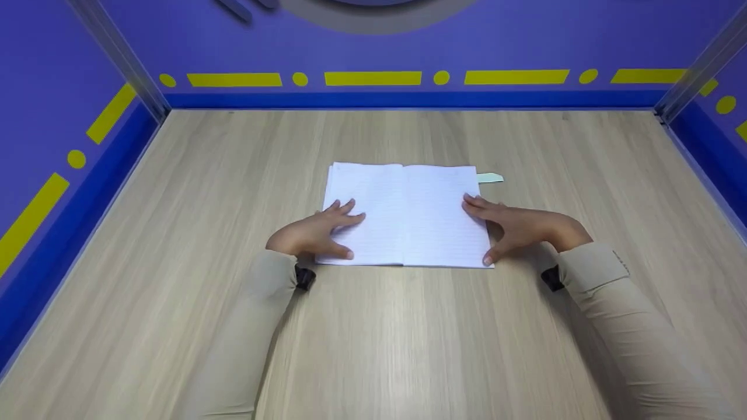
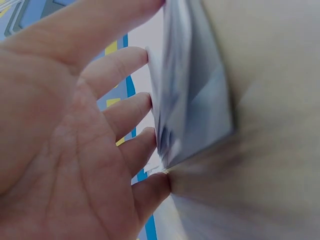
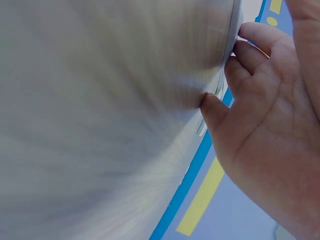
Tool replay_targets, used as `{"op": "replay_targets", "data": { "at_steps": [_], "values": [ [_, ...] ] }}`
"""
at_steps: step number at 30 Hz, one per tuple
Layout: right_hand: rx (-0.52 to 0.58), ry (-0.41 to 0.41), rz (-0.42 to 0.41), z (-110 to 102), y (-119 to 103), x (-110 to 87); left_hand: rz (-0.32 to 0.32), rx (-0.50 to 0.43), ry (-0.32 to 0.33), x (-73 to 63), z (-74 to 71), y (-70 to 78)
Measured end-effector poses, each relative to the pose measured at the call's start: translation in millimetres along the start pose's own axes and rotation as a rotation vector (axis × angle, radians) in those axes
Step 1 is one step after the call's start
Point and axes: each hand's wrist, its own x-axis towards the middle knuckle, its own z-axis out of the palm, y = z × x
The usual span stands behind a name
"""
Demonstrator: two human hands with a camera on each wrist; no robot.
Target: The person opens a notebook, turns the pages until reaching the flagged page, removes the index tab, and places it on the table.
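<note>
An open notebook (image 1: 435,221) with lined white pages lies flat on the wooden table, its spine running down the middle. My left hand (image 1: 321,232) rests on the left page near the outer edge, fingers spread and thumb toward the lower corner. Across from it, my right hand (image 1: 516,228) touches the right page's outer edge, thumb at the lower corner. In the left wrist view the notebook's page edges (image 2: 175,80) look slightly fanned beside the fingertips. The right wrist view has the little finger (image 3: 214,111) down at the tabletop by the notebook's edge.
A pale green tab (image 1: 490,178) sticks out from the notebook's upper right side. Wood-grain tabletop (image 1: 373,350) surrounds the notebook. Blue panels with yellow marks (image 1: 373,78) stand along the back and both sides. A black wrist strap (image 1: 304,277) shows under the left sleeve.
</note>
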Motion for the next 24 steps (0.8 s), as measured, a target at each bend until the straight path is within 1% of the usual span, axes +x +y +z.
{"op": "replay_targets", "data": {
  "at_steps": [3,11,16,24],
  "values": [
    [0.001,0.000,-0.004,0.2,0.4,-0.1,0.004,0.000,0.000,0.1,0.3,-0.1],
    [-0.003,0.007,0.028,2.0,-1.5,-0.3,0.005,-0.006,0.004,0.5,0.8,-1.2],
    [-0.003,0.009,0.033,2.0,-1.0,-0.5,0.009,-0.003,0.006,0.6,0.8,-1.3],
    [0.001,0.025,0.004,1.4,-1.3,-0.3,0.007,0.010,-0.003,-0.4,-0.7,0.2]
  ]
}}
